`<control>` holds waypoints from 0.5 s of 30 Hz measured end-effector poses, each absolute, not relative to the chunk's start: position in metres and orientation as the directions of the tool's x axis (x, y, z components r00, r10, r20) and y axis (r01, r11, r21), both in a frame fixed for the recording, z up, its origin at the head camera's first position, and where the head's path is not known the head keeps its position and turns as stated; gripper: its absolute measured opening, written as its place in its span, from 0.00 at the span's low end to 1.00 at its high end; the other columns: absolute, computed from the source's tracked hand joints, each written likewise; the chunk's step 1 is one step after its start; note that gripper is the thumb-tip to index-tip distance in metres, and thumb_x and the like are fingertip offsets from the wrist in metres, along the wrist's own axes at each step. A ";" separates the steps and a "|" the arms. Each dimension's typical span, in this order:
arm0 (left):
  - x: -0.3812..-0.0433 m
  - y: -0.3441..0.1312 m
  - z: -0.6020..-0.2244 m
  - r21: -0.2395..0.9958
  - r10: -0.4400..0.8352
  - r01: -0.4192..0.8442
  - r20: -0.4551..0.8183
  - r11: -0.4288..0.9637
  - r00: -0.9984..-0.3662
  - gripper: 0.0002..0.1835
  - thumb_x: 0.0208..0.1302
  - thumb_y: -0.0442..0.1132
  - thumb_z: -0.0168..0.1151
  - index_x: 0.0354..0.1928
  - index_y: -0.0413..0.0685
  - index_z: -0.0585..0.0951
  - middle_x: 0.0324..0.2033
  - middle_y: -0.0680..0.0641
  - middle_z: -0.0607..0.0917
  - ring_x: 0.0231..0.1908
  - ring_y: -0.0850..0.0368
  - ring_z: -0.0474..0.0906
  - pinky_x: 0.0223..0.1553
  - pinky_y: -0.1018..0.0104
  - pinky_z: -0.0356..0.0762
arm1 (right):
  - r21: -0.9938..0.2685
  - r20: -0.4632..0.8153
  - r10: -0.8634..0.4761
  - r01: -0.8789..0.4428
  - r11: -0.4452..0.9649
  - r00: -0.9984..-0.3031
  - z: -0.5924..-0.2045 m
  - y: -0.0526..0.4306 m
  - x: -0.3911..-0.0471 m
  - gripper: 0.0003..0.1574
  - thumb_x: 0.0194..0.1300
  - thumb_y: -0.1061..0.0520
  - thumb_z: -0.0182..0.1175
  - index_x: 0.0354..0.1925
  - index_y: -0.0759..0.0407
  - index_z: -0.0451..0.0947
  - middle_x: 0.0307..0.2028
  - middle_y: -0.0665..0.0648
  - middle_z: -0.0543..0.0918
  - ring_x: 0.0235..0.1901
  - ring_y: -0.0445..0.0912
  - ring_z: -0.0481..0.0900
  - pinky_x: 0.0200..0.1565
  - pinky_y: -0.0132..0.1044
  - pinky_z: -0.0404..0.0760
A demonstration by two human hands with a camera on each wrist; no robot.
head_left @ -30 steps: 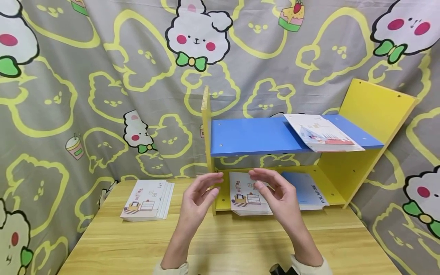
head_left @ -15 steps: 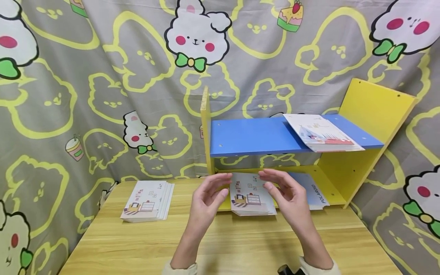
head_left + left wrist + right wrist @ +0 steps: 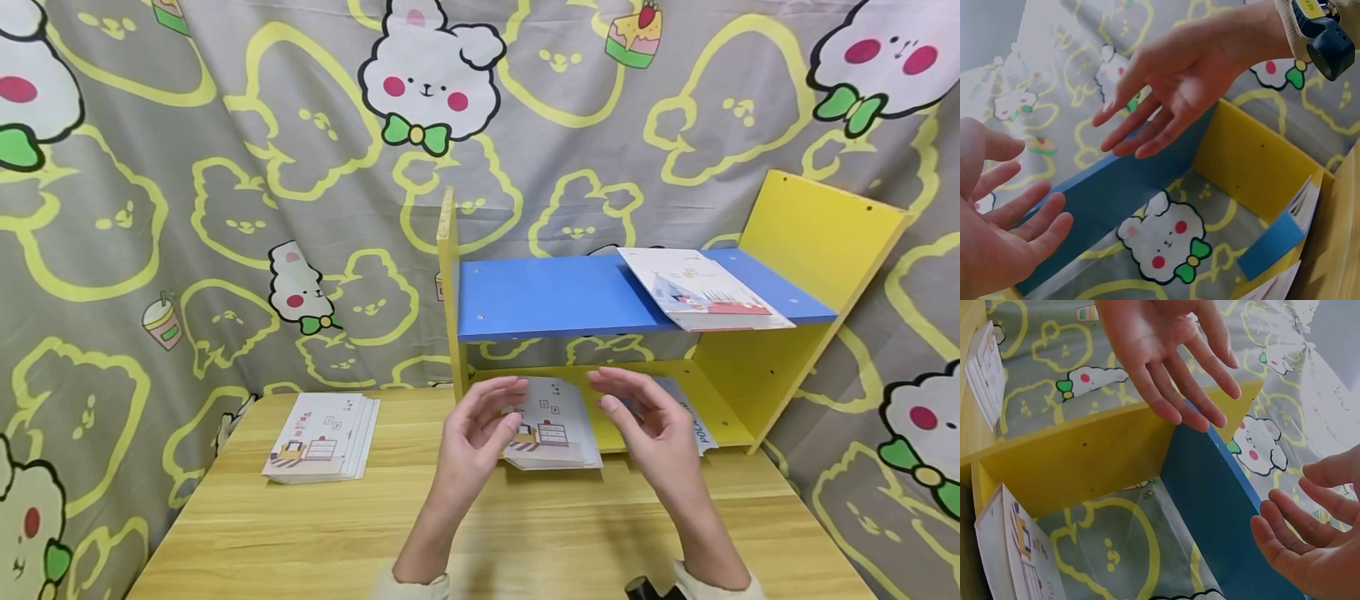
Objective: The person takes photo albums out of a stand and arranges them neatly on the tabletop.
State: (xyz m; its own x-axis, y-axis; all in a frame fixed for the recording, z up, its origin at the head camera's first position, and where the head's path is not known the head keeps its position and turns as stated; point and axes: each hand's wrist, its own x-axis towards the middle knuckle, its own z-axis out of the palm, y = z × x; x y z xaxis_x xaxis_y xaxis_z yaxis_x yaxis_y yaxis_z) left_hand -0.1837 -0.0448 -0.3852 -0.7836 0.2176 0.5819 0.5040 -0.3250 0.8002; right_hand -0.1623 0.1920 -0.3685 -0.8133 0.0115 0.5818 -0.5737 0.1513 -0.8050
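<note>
Both hands hover in front of the shelf, palms facing each other, fingers loosely bent and nothing held. My left hand overlaps the left edge of a stack of white booklets with a room drawing on the cover, lying on the lower yellow board. My right hand is in front of a blue book with dark lettering, partly hiding it. In the left wrist view the fingers of the right hand point toward those of the left hand, with a wide gap between them.
A second stack of similar booklets lies on the wooden table at left. White booklets with a tent picture lie on the blue upper shelf, jutting past its front edge. Yellow side panels flank it; a patterned curtain hangs behind.
Both hands have drifted to the right together, keeping about the same gap. The right hand now covers more of the blue book. The booklets and shelf have stayed put.
</note>
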 end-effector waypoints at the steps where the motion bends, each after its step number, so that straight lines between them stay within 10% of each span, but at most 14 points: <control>1: -0.184 -0.043 -0.385 0.801 0.222 0.500 0.580 -0.330 -0.784 0.21 0.71 0.26 0.61 0.65 0.38 0.75 0.61 0.31 0.78 0.61 0.34 0.75 0.63 0.54 0.77 | -0.806 0.581 0.013 -0.572 0.154 -0.814 -0.369 0.193 -0.162 0.21 0.73 0.68 0.59 0.63 0.65 0.77 0.57 0.65 0.82 0.55 0.49 0.83 0.55 0.36 0.83; 15: -0.189 -0.025 -0.381 0.797 0.237 0.498 0.586 -0.340 -0.775 0.23 0.72 0.27 0.61 0.66 0.34 0.73 0.60 0.35 0.80 0.62 0.38 0.77 0.64 0.48 0.75 | -0.812 0.572 0.051 -0.557 0.177 -0.818 -0.370 0.214 -0.159 0.22 0.73 0.69 0.59 0.63 0.69 0.76 0.56 0.65 0.83 0.52 0.47 0.84 0.55 0.33 0.82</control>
